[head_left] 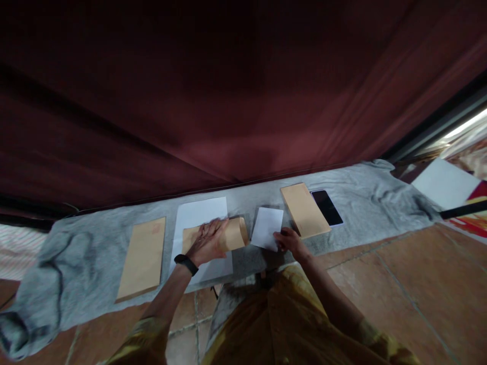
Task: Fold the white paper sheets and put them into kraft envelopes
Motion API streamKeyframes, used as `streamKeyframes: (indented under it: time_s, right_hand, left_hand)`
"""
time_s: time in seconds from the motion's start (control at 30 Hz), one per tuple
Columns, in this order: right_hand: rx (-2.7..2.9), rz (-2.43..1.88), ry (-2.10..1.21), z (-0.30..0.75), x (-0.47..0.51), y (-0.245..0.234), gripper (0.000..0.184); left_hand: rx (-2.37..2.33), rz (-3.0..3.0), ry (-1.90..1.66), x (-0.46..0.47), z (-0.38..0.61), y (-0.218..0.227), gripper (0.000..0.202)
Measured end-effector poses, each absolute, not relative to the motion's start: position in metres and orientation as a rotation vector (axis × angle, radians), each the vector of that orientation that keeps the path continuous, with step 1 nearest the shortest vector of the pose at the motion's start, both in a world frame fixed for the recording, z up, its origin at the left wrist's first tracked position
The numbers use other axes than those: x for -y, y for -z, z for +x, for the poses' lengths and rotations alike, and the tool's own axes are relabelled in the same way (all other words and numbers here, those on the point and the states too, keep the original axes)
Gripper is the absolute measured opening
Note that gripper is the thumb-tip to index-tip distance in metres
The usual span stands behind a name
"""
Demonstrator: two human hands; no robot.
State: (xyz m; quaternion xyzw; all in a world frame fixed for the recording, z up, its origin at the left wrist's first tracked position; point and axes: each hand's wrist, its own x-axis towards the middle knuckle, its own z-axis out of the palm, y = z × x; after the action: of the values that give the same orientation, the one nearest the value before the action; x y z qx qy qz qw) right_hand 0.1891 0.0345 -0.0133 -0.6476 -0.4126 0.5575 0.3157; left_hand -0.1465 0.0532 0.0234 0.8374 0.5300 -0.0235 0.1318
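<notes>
My left hand (207, 242), with a black band on the wrist, lies flat with fingers together on a brown envelope (232, 234) whose open end faces right. That envelope rests on a sheet of white paper (201, 213). My right hand (289, 240) pinches the near edge of a small folded white paper (267, 227) just right of the envelope's mouth. Everything sits on a grey cloth (353, 203) spread on the floor.
Another brown envelope (143, 257) lies to the left and a third (304, 209) to the right, beside a black phone (326, 207). A dark red curtain (228, 91) hangs behind the cloth. Terracotta floor tiles (399, 284) lie in front; a white sheet (443, 182) is far right.
</notes>
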Motion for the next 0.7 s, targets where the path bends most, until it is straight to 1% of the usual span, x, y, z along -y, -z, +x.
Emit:
streamKeyframes:
  time_s: [0.07,0.13,0.37,0.43,0.6,0.7]
  right_hand:
    - [0.973,-1.644,-1.529,0.193,-0.030,0.011,0.039]
    - [0.881,-1.607,-1.570,0.197,-0.027,0.008,0.037]
    - [0.623,-1.583,-1.734,0.202,-0.023,-0.001,0.021]
    - [0.596,-1.599,-1.756,0.201,-0.023,-0.002,0.019]
    - [0.588,-1.611,-1.840,0.187,-0.017,0.001,0.021]
    - [0.665,-1.637,-1.923,0.180,-0.006,0.005,0.030]
  left_hand:
    - [-1.526,2.432,0.055,-0.054,-0.147,-0.023,0.123]
    - [-1.517,2.421,0.053,-0.054,-0.147,-0.023,0.122]
    - [-1.522,2.391,0.080,-0.057,-0.149,-0.019,0.124]
    - [-1.531,2.382,0.086,-0.058,-0.149,-0.019,0.124]
    - [-1.515,2.361,0.143,-0.060,-0.148,-0.022,0.124]
    - [-1.504,2.372,0.168,-0.061,-0.149,-0.022,0.122]
